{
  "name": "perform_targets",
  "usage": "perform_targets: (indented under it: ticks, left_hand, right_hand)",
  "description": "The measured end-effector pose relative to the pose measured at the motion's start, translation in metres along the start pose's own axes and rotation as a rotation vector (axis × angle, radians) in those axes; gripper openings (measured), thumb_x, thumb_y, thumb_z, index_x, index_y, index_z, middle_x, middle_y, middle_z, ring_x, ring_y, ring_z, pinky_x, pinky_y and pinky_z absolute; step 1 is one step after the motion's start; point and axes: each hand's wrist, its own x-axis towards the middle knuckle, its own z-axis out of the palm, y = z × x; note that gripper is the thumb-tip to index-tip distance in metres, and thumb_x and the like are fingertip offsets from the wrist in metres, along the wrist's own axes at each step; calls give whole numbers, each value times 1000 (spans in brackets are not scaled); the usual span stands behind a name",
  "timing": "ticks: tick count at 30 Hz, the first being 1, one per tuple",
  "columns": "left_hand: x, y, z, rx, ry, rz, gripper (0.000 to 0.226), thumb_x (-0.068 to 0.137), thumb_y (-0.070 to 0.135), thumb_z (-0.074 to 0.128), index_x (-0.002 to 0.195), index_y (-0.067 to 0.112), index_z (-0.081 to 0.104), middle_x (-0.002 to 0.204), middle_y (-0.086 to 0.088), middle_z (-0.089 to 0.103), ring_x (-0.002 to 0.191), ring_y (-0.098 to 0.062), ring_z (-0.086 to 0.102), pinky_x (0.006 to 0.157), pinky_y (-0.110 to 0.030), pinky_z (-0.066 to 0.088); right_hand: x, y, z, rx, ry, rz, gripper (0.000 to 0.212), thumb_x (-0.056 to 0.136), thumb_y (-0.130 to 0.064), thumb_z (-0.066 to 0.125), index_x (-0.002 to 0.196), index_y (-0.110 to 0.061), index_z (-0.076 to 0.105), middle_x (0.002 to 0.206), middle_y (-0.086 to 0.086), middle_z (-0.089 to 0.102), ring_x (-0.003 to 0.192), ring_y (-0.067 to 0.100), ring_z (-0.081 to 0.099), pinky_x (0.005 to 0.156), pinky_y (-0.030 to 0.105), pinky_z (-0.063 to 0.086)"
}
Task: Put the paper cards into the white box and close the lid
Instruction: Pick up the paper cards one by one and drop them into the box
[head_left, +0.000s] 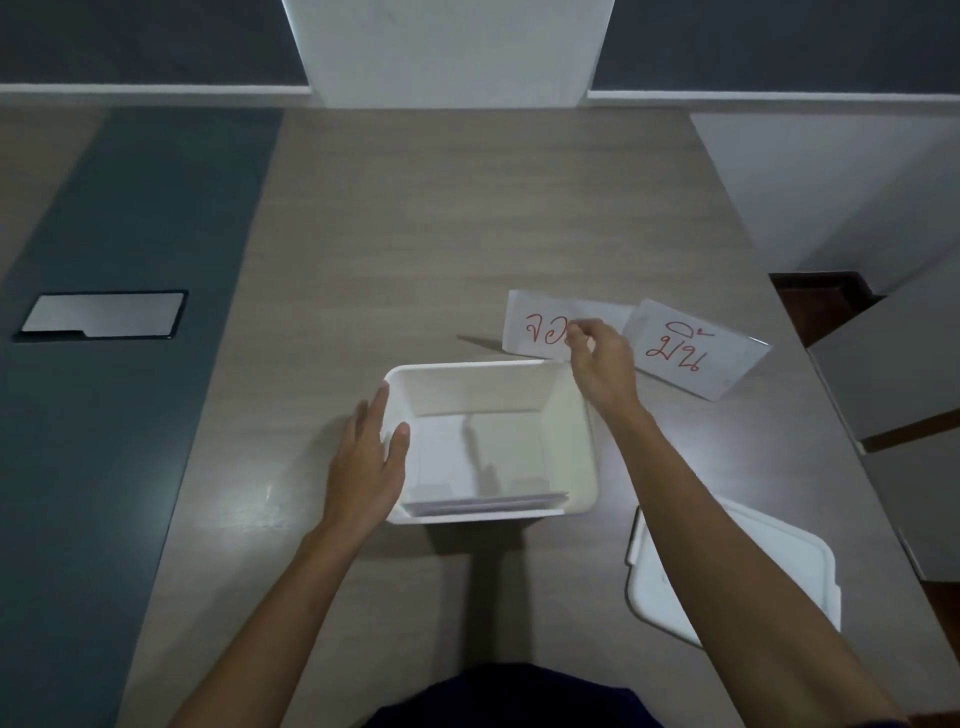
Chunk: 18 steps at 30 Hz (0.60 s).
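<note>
The open white box stands in the middle of the wooden table, with several paper cards lying inside it. My left hand rests on the box's left wall, fingers apart. My right hand is just beyond the box's far right corner, pinching a white card with red writing that is lifted off the table. A second card with red writing lies to its right on the table. The white lid lies flat to the right of the box, partly hidden by my right forearm.
A dark teal strip runs down the table's left side, with a grey cable hatch set in it. The table's right edge drops off beside grey furniture. A white pillar stands at the far end.
</note>
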Motion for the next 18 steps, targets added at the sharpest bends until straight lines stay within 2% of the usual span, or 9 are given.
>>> perform_targets:
  ticks: [3, 5, 7, 8, 10, 12, 13, 16, 18]
  left_hand:
    - [-1, 5, 4, -177, -8, -75, 49, 100, 38, 31, 146, 52, 19, 146, 7, 46, 130, -19, 46, 106, -39, 38]
    - [-2, 8, 6, -267, 8, -113, 47, 101, 35, 29, 143, 56, 24, 117, 19, 58, 101, -5, 55, 93, -32, 40]
    - [0, 10, 6, -308, 3, -134, 46, 102, 32, 28, 141, 57, 26, 83, 27, 45, 72, 5, 44, 78, -26, 38]
    - [2, 11, 6, -320, 2, -135, 46, 102, 32, 28, 141, 58, 27, 80, 28, 41, 69, 7, 42, 76, -25, 37]
    - [5, 10, 7, -347, 3, -141, 46, 102, 32, 29, 142, 56, 28, 95, 29, 48, 80, 4, 47, 84, -25, 36]
    - [8, 9, 8, -379, 9, -154, 45, 102, 33, 30, 141, 57, 30, 107, 23, 51, 92, -3, 49, 90, -25, 33]
    - [9, 8, 9, -385, 12, -158, 45, 102, 33, 30, 140, 57, 31, 102, 24, 52, 88, 0, 50, 90, -24, 33]
    - [12, 8, 9, -385, 17, -163, 45, 102, 33, 32, 140, 57, 33, 82, 31, 45, 75, 10, 46, 88, -24, 34]
    - [12, 10, 9, -394, 16, -161, 45, 102, 32, 33, 140, 55, 33, 91, 30, 48, 80, 7, 47, 89, -23, 33]
  right_hand:
    - [43, -2, 0, -289, -38, -123, 47, 95, -21, 60, 139, -9, 49, 140, 13, 55, 141, 32, 33, 112, 41, 33]
    - [66, -1, 2, -465, -147, -122, 57, 95, -21, 60, 147, -11, 39, 149, 13, 47, 148, 33, 20, 119, 44, 23]
    - [82, 1, 3, -590, -207, -121, 54, 95, -20, 62, 145, -14, 43, 142, 17, 54, 142, 33, 34, 120, 43, 19]
    - [87, 3, 4, -608, -201, -135, 48, 93, -19, 63, 139, -14, 51, 132, 18, 62, 132, 34, 47, 118, 43, 22]
    - [90, 3, 4, -561, -178, -132, 32, 91, -15, 64, 123, -14, 65, 110, 19, 71, 106, 35, 63, 102, 41, 42]
    - [86, -1, 3, -487, -157, -122, 22, 91, -14, 63, 111, -13, 71, 100, 19, 73, 90, 35, 67, 78, 38, 53]
    - [82, -5, 1, -453, -122, -145, 20, 91, -13, 63, 109, -13, 72, 98, 19, 73, 86, 35, 67, 70, 36, 52]
    - [64, -27, -12, -311, 38, -308, 20, 90, -13, 68, 109, -7, 71, 99, 17, 74, 85, 36, 68, 70, 37, 53]
    - [43, -48, -25, -196, 131, -439, 20, 89, -14, 70, 107, -6, 70, 100, 13, 74, 86, 31, 69, 73, 39, 54]
